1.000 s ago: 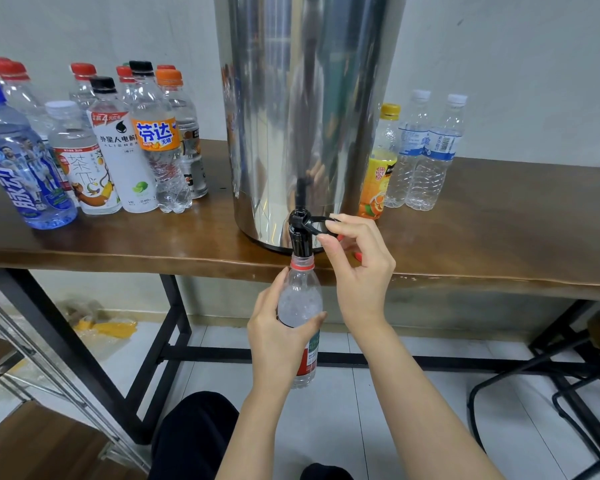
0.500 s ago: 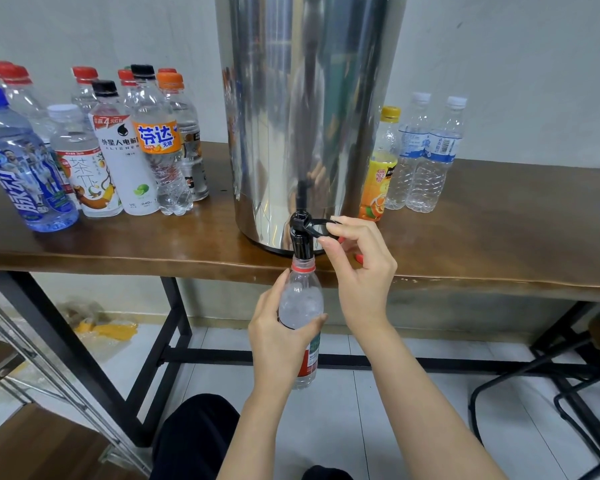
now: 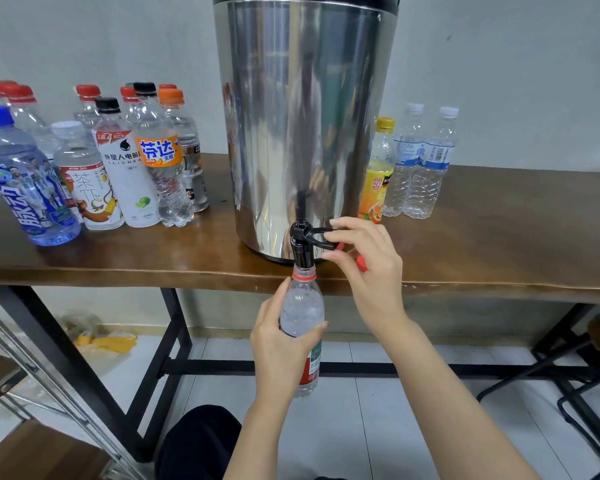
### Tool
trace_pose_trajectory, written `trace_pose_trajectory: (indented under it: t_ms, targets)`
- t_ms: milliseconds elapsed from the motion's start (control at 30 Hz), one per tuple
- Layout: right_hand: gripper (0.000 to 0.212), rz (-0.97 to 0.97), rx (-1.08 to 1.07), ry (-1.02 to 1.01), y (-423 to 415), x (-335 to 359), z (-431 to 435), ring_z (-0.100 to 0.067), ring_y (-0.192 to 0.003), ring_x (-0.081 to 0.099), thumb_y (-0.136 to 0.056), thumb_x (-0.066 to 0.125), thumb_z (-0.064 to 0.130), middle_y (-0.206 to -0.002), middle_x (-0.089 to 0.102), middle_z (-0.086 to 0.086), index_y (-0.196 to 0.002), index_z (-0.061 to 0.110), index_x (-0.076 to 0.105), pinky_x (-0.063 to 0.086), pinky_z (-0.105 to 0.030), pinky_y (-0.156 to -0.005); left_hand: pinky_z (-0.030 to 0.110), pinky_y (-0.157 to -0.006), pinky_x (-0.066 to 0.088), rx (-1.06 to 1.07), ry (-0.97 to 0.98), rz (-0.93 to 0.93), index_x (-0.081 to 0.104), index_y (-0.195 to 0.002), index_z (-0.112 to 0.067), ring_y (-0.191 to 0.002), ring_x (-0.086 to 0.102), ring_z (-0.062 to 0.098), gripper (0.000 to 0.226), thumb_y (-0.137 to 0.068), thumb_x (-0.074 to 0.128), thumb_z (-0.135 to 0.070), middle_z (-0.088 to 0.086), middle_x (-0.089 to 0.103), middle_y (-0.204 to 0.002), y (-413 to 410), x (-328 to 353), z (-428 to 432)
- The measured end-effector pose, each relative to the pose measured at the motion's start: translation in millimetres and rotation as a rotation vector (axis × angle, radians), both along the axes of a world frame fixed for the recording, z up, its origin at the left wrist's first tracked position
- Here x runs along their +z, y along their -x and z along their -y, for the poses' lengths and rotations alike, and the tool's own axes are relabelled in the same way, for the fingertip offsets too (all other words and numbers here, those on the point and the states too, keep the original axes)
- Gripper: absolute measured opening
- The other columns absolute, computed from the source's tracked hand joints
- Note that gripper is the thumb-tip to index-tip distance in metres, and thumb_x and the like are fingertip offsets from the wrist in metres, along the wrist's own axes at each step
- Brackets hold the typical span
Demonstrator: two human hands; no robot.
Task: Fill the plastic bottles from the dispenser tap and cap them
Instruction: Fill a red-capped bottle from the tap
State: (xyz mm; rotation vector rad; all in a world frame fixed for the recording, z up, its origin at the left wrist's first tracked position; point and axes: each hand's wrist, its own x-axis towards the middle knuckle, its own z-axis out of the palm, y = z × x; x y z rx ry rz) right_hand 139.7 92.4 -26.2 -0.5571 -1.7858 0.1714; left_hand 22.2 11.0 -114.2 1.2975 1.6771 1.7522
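1. Far left on the table (image 3: 499, 237) stands a crowd of capped bottles (image 3: 118, 168), well apart from the work.
2. The left hand (image 3: 284, 344) is wrapped round the middle of the bottle (image 3: 302, 313), with the thumb on the left side and the fingers curling round the right, just above the label.
3. That bottle hangs upright in front of the near table edge, its red-ringed neck right up against the spout of the tap (image 3: 302, 244). I cannot tell how high the water stands in it.
4. I'd judge the bottle thin-walled and soft, light when empty, heavier as it fills, and easy to dent. A hard squeeze with the cap off would push water out of the neck. A firm but gentle hold round the mid-body, where the hand is, seems right, and any splashes would make the plastic slippery.
5. Behind the tap rises the shiny steel dispenser (image 3: 305, 116), standing at the near edge of the table.
6. The right hand (image 3: 364, 265) pinches the tap's black lever (image 3: 321, 233) between thumb and forefinger. A red cap (image 3: 361, 263) sits tucked among its lower fingers.
7. Capping will probably need a hold high up near the neck, since the soft body would likely twist under the hand.
8. To the right of the dispenser, three bottles (image 3: 420, 168) stand near the wall, one with a yellow cap.
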Motion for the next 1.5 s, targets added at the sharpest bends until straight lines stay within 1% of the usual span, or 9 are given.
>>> trace_pose_trajectory:
  t_ms: [267, 467, 633, 867, 967, 1033, 1167, 1367, 1500]
  targets:
    - [0.019, 0.173, -0.104, -0.208, 0.0, 17.7, 2.8, -0.013, -0.095, 0.051, -0.091, 0.060, 0.012, -0.100, 0.074, -0.006, -0.095, 0.000, 0.074, 0.039, -0.004, -0.087, 0.011, -0.090, 0.044, -0.011, 0.004, 0.007, 0.050, -0.140, -0.035, -0.113, 0.051, -0.013, 0.085, -0.066, 0.089, -0.016, -0.022, 0.055, -0.120, 1.5, 0.0, -0.4]
    - [0.017, 0.249, -0.066, -0.213, 23.4, 58.4, 2.3, -0.013, -0.082, 0.046, -0.090, 0.064, 0.027, -0.078, 0.066, 0.013, -0.084, 0.015, 0.074, 0.040, -0.018, -0.070, 0.018, -0.093, 0.047, -0.020, 0.018, 0.004, 0.049, -0.139, -0.038, -0.113, 0.052, -0.011, 0.085, -0.067, 0.089, -0.016, -0.022, 0.055, -0.121, 2.3, 1.0, -0.4]
    - [0.016, 0.213, -0.012, 0.044, 41.3, 67.4, -5.4, -0.006, -0.085, 0.047, -0.087, 0.064, 0.038, -0.078, 0.062, 0.021, -0.087, 0.027, 0.075, 0.049, -0.035, -0.068, 0.003, -0.086, 0.044, -0.047, 0.021, -0.015, 0.049, -0.139, -0.038, -0.115, 0.051, -0.011, 0.084, -0.068, 0.089, -0.016, -0.020, 0.056, -0.122, 6.9, 0.8, 1.5]
    - [0.021, 0.162, 0.036, 0.284, 4.1, 59.5, -13.4, -0.010, -0.078, 0.057, -0.088, 0.071, 0.025, -0.088, 0.065, 0.011, -0.108, 0.031, 0.073, 0.048, -0.025, -0.074, 0.009, -0.084, 0.044, -0.050, 0.035, -0.006, 0.047, -0.135, -0.044, -0.109, 0.051, -0.017, 0.085, -0.067, 0.091, -0.018, -0.025, 0.054, -0.118, 8.7, 2.2, 3.0]
    - [0.023, 0.369, -0.231, 0.430, -24.4, 42.4, -35.2, -0.012, -0.080, 0.056, -0.090, 0.070, 0.030, -0.102, 0.065, -0.001, -0.109, 0.018, 0.072, 0.046, -0.033, -0.081, 0.008, -0.084, 0.044, -0.047, 0.042, 0.007, 0.048, -0.133, -0.044, -0.107, 0.051, -0.019, 0.084, -0.066, 0.091, -0.016, -0.025, 0.054, -0.118, 8.8, 1.8, 3.5]
    - [0.041, 0.644, -0.390, 0.606, -35.9, 30.0, -43.8, -0.023, -0.103, 0.055, -0.092, 0.066, 0.039, -0.119, 0.056, -0.007, -0.127, 0.018, 0.063, 0.045, -0.038, -0.091, 0.002, -0.079, 0.043, -0.054, 0.054, 0.003, 0.047, -0.134, -0.044, -0.106, 0.049, -0.022, 0.084, -0.068, 0.090, -0.017, -0.027, 0.053, -0.117, 7.9, 2.4, 3.6]
    - [0.053, 0.891, -0.438, 0.673, -35.4, 10.8, -45.7, -0.033, -0.119, 0.048, -0.095, 0.058, 0.047, -0.126, 0.047, -0.012, -0.140, 0.020, 0.050, 0.045, -0.043, -0.095, 0.003, -0.076, 0.041, -0.060, 0.074, -0.007, 0.047, -0.135, -0.045, -0.106, 0.047, -0.023, 0.082, -0.069, 0.089, -0.020, -0.028, 0.052, -0.116, 6.1, 1.8, 4.8]
    - [0.034, 0.817, -0.410, 0.640, -36.6, 4.5, -43.3, -0.031, -0.113, 0.051, -0.097, 0.061, 0.028, -0.117, 0.052, -0.010, -0.127, 0.014, 0.062, 0.046, -0.040, -0.093, 0.020, -0.091, 0.048, -0.060, 0.107, -0.014, 0.052, -0.137, -0.038, -0.111, 0.054, -0.007, 0.082, -0.067, 0.091, -0.020, -0.020, 0.058, -0.119, 9.1, -5.4, 15.3]
    - [0.031, 0.474, -0.215, 0.563, -38.2, 19.3, -23.2, -0.018, -0.095, 0.051, -0.091, 0.069, 0.014, -0.103, 0.052, 0.003, -0.121, 0.014, 0.065, 0.037, -0.009, -0.082, 0.020, -0.091, 0.048, -0.050, 0.085, -0.018, 0.054, -0.134, -0.038, -0.109, 0.053, -0.013, 0.081, -0.066, 0.091, -0.016, -0.020, 0.059, -0.117, 13.3, -3.1, 25.1]
